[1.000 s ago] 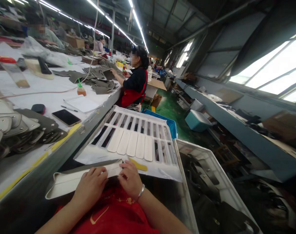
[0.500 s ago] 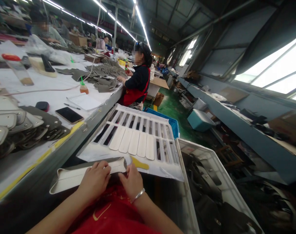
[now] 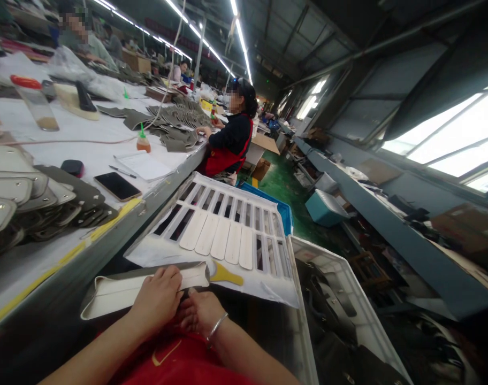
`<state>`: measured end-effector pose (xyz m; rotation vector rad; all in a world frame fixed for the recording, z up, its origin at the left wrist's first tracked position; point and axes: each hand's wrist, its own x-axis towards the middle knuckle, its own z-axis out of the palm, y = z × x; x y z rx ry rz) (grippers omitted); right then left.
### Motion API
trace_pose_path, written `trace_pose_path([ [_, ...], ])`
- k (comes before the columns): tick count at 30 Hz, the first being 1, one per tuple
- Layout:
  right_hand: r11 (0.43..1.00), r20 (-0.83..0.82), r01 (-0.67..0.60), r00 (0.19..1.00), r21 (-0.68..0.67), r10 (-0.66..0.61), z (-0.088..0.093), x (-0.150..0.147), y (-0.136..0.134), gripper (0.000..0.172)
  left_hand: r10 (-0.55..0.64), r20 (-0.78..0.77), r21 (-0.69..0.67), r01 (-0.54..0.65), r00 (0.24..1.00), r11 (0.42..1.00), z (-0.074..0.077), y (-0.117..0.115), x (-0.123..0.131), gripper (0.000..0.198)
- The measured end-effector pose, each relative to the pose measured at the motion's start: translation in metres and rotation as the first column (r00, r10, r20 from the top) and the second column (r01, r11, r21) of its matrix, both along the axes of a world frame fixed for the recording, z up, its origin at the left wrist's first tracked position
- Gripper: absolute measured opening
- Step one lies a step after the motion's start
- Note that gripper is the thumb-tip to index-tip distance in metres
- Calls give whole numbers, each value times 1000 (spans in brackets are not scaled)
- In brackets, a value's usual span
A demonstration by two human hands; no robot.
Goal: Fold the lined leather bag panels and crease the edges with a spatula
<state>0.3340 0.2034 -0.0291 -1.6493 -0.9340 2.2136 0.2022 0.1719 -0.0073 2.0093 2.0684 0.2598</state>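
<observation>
Cream lining shows along the inside of the long folded piece [image 3: 119,291], which lies slantwise at the lower left of centre, its grey-brown outer face turned to the far side. The left hand [image 3: 161,291] has its grip clamped on that piece near the right end, fingers bent over the near edge. The right hand [image 3: 201,310], with a silver bracelet [image 3: 216,327] at the wrist, is just beside it, fingers curled below the piece; whether its grip is closed on anything cannot be told.

Just right of the piece's end lies a flat yellow tool [image 3: 228,274], on the front edge of a slotted white rack [image 3: 268,291]. Five cream strips [image 3: 218,240] lie side by side across the rack, in the middle of the frame. At the lower right, a white crate [image 3: 372,305] holds dark pieces [image 3: 324,310]; a blue crate [image 3: 285,214] shows behind the rack.

On the white tabletop [image 3: 87,152] at the left are a phone [image 3: 117,185], a pen [image 3: 122,171], a notebook [image 3: 147,166], a green-tipped bottle [image 3: 143,141] and, at the left edge, stacked panels [image 3: 7,187]. A red-lidded jar [image 3: 37,107] leans in the upper left. A co-worker [image 3: 231,131] in a red apron sits at upper centre.
</observation>
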Motion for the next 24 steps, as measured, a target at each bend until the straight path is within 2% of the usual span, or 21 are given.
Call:
trace_pose_path([
  [3, 999, 28, 43, 999, -9, -43, 0, -7, -2, 48, 9, 72, 30, -12, 997, 999, -2, -2, -10, 16],
  [6, 997, 12, 74, 997, -16, -74, 0, -9, -3, 49, -32, 142, 56, 25, 989, 998, 0, -7, -28, 13],
  [8, 996, 2, 94, 996, -12, -94, 1, -10, -4, 48, -39, 101, 17, 37, 994, 999, 2, -10, -41, 10],
  [11, 992, 1, 127, 992, -11, -127, 1, -14, -5, 47, -45, 38, -37, 46, 998, 998, 3, -13, -52, 22],
  [17, 989, -31, 143, 989, -43, -144, -2, -27, -10, 49, -48, 30, -45, 49, 998, 998, 1, -11, -54, 23],
  [24, 996, -23, 88, 996, -31, -89, -9, -41, -14, 52, -28, 19, -43, 28, 999, 999, 1, -7, -54, 26],
])
